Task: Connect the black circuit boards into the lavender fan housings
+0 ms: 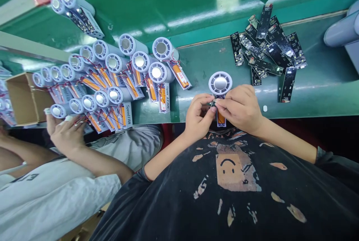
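at the bench (pixel 202 57), fan (pixel 220 83) lies lengthwise, handle (pixel 221 120) toward the body (pixel 232 196)
i see left hand (pixel 198 116) and right hand (pixel 241 107) pinching a small part (pixel 212 103) above it, both equally near.

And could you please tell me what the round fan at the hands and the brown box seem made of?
Fan: likely plastic, smooth pale lilac with moulded-looking spokes; its silvery centre reflects light, so perhaps metal. Box: probably cardboard, judging by its dull tan, flat, thin walls.

"Speed FAN" is showing on grey fan handles (pixel 128 115), while lettering (pixel 24 182) on a co-worker's white shirt (pixel 64 200) is appearing illegibly.
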Motion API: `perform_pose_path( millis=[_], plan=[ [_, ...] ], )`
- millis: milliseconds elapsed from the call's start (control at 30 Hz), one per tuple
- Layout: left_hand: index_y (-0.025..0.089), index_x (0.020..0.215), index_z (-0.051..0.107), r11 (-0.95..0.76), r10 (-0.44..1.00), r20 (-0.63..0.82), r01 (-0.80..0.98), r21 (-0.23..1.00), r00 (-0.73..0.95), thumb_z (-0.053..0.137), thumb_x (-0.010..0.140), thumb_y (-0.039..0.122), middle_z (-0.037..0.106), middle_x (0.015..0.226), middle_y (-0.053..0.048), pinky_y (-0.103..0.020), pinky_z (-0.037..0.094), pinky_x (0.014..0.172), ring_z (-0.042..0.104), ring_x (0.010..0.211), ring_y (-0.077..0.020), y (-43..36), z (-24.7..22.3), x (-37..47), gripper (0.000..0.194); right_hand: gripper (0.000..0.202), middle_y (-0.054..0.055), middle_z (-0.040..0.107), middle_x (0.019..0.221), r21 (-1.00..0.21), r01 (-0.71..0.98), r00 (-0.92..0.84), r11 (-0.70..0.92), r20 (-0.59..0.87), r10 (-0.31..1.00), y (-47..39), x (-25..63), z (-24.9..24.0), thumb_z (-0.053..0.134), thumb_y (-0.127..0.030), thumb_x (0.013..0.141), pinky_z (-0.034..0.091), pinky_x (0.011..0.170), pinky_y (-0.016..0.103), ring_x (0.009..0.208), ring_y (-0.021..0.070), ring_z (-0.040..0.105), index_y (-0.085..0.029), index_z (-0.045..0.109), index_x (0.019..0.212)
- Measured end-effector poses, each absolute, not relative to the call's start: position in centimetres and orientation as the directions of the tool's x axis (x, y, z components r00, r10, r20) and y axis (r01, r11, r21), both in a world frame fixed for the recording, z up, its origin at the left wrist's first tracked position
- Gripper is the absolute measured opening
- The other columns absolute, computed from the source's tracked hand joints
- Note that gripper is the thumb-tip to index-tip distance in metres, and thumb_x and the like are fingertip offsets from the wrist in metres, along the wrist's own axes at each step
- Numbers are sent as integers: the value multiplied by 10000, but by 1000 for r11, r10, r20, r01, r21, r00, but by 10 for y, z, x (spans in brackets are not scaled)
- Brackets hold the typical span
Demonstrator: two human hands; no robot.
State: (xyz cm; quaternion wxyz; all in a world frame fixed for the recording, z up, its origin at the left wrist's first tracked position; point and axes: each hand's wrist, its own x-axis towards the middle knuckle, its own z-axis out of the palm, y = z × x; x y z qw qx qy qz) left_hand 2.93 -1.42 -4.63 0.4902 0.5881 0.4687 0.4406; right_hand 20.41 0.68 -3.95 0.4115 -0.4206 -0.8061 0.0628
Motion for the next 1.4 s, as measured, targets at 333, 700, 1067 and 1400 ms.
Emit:
perform_pose_path(
  millis=[333,700,1067,1400],
  plan=[
    [235,1085,664,-130,962,113,56,990,248,652,937,295,591,1109,-44,-163,531,494,602,664,-48,-16,-42,27,160,150,7,606,802,-720,415,-355,556,435,828,15,218,-41,611,-323,947,401,725,319,784,166,546,-230,699,870],
    [264,1158,637,-92,956,63,87,992,287,607,958,381,584,1182,-57,-218,551,592,598,722,-79,-18,-40,23,234,256,11,544,888,-840,390,-124,378,359,925,11,218,-36,702,-428,837,403,691,314,784,162,488,-231,592,959],
    [395,1591,102,-157,834,96,68,985,543,193,957,739,295,1643,-82,-452,507,1059,447,1435,-270,-32,-38,14,727,293,-11,519,637,-890,456,-338,-24,-198,920,-15,220,-14,549,-360,862,306,579,277,593,115,446,-201,489,624],
    [271,1260,611,-576,742,209,447,684,637,643,875,269,493,955,-31,-365,485,842,504,933,-199,12,-36,32,386,243,-28,610,644,-907,95,-554,-410,-391,735,-24,225,-17,512,-379,922,428,616,273,582,109,539,-195,594,785]
  ],
)
